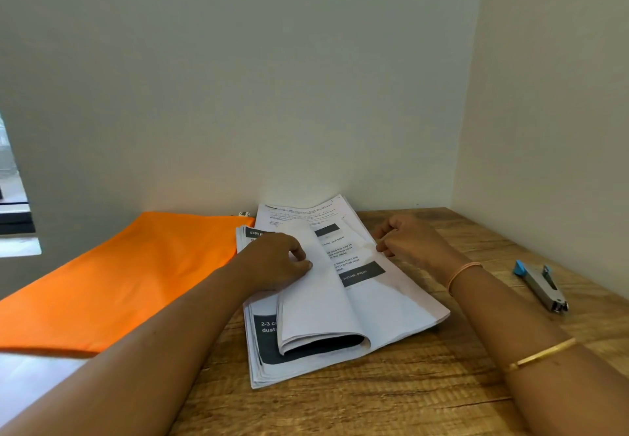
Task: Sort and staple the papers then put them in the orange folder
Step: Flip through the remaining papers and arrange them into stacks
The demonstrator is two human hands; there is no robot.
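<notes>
Two forearms reach in over the wooden table [408,384]. Papers [391,309] sit stacked mid-table, a few sheets curled over leftward. Stapler [541,286] lies off to the right. Left hand [275,262] grips the curled bunch. Right hand [405,238] is curled at the stack's right edge, can't tell if it's holding a sheet. Orange folder [119,275] lies flat just left of the stack.
</notes>
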